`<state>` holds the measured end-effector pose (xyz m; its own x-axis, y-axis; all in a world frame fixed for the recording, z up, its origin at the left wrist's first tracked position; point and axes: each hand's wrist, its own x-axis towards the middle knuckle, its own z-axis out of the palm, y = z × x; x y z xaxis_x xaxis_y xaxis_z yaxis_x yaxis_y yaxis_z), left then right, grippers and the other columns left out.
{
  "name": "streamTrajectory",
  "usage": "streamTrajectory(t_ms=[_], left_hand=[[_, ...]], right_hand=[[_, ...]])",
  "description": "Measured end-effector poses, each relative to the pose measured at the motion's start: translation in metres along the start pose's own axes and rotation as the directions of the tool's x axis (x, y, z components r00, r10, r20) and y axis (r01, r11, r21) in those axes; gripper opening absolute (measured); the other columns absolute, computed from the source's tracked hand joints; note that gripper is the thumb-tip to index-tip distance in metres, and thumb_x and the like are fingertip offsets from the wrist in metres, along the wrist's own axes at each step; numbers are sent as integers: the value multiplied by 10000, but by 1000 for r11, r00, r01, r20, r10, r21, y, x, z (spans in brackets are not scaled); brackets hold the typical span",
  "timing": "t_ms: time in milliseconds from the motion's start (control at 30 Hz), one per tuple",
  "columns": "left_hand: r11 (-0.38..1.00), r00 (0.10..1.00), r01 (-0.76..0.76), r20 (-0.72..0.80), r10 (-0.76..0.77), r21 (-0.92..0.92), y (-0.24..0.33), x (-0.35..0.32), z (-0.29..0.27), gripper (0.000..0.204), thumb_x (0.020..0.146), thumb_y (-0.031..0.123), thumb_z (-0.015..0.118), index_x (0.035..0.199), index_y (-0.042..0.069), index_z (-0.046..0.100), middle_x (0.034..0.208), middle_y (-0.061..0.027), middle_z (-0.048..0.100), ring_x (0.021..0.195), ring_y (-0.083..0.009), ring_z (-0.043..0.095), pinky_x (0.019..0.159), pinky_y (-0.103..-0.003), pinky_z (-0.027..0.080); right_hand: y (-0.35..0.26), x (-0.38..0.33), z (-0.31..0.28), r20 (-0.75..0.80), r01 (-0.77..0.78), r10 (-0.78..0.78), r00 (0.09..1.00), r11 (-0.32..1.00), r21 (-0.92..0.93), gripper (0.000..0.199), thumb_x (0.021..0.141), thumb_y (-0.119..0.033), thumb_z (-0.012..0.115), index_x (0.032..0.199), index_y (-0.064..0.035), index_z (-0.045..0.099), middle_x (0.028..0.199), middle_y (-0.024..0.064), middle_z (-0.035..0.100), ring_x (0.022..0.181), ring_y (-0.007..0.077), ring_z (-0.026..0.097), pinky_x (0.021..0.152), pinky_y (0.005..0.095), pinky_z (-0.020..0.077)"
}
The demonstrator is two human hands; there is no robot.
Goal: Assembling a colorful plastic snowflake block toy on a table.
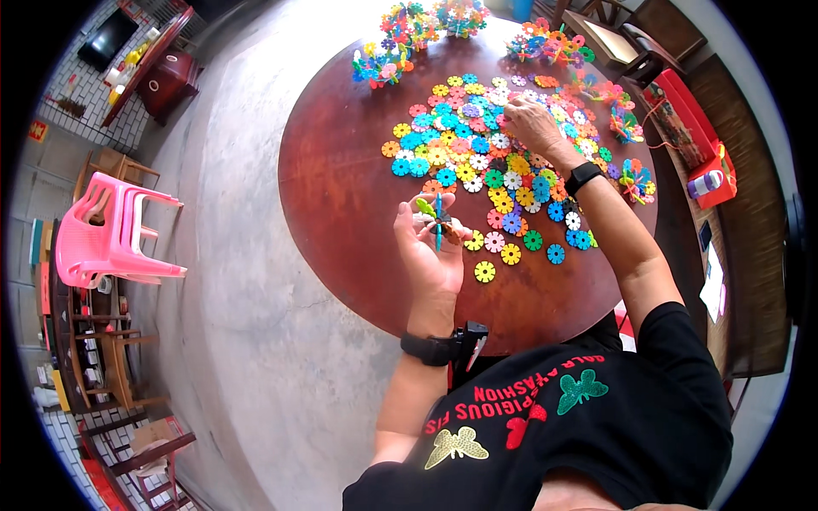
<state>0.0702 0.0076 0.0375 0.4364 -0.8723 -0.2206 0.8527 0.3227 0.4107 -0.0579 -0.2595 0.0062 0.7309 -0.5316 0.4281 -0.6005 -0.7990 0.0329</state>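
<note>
My left hand [434, 255] is raised over the near left part of the table, its fingers closed round a small cluster of interlocked flower discs [439, 223]. A blue disc stands edge-on in that cluster, with green and orange-brown ones beside it. Farther off, my right hand [534, 126] reaches into a wide spread of loose plastic flower discs [463, 157] in many colours. Its fingers are bent down among the discs; whatever they pinch is hidden. Several loose discs, such as a yellow one [484, 272], lie nearest to me, right of my left hand.
The round brown table [341, 187] bears finished-looking disc clusters [382, 66] along its far and right edges. A red box [694, 128] sits on a bench at the right. Stacked pink plastic chairs [106, 226] stand on the grey floor at the left.
</note>
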Motion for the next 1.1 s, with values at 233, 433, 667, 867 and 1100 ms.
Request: streamTrajectory(t_ms=[233,433,667,867,1100], left_hand=[[999,998,54,29,-53,-4,5,-1,2,422,873,456,508,1016,65,577,985,-153,618,559,-180,560,523,-296,454],[998,1000,-15,-4,15,61,3,0,1,429,877,448,508,1025,51,574,996,-163,621,548,-173,559,510,-287,462],[999,998,21,65,-24,42,7,1,-4,453,888,452,480,1030,34,578,1004,-176,631,523,-170,549,507,-294,441],[999,1000,25,15,-26,31,7,0,1,435,880,432,499,1059,41,568,987,-172,628,554,-169,547,521,-295,443],[999,999,24,47,-25,40,10,2,-8,370,887,380,502,1049,57,581,1005,-185,626,572,-181,552,550,-320,464]], right_hand=[[-7,0,2,105,-56,57,993,998,-17,118,785,-130,528,829,-31,578,779,154,617,814,318,607,727,429,484],[8,-6,5,115,-74,69,991,997,37,97,804,-110,504,803,-43,574,779,159,602,751,331,599,692,440,475],[-5,-15,-7,25,-89,86,996,973,214,131,846,-147,503,773,-51,555,777,162,570,711,330,590,661,446,467],[-7,-11,-20,40,-115,108,993,963,246,122,847,-155,528,790,-51,555,807,155,558,765,338,590,674,435,473],[-32,-20,-28,357,-120,40,933,972,203,237,739,-211,683,906,-82,574,936,110,565,938,287,567,777,384,469]])
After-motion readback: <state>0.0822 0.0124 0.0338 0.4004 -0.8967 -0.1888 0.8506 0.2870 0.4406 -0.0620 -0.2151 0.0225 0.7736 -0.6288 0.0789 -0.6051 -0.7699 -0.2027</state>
